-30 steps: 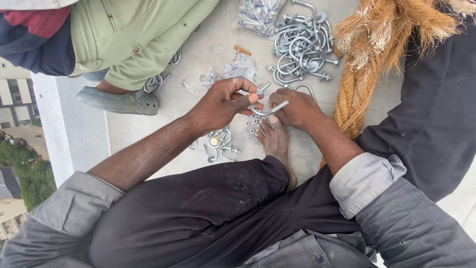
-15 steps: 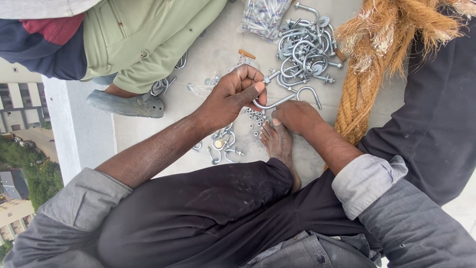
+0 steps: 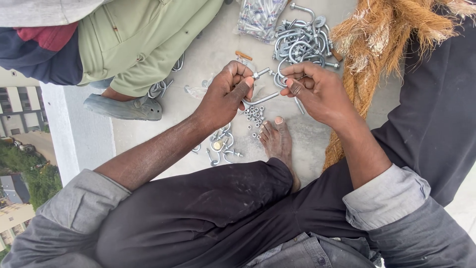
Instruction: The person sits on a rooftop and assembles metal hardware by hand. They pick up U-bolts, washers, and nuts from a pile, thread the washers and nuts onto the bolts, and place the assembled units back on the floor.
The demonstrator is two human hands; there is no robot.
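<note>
My left hand [image 3: 227,94] grips one leg of a silver U-bolt [image 3: 265,95], thumb and fingers pinched near its threaded end. My right hand [image 3: 317,89] holds the other side of the same U-bolt, fingertips at its bend. Both hands hover just above a scatter of small silver nuts [image 3: 254,115] on the concrete floor [image 3: 218,54]. My bare foot [image 3: 278,141] rests right below the nuts, and my dark trouser legs fill the lower view.
A heap of U-bolts [image 3: 300,42] and a clear bag of hardware [image 3: 260,15] lie farther out. A thick tan rope [image 3: 382,44] runs along the right. More bolts [image 3: 220,146] lie by my left forearm. Another person in green trousers and a grey shoe [image 3: 121,106] sits at upper left, beside a ledge edge [image 3: 62,134] with buildings far below.
Both hands have lifted away from my foot toward the bolt heap, and the right hand now grips the U-bolt with the left.
</note>
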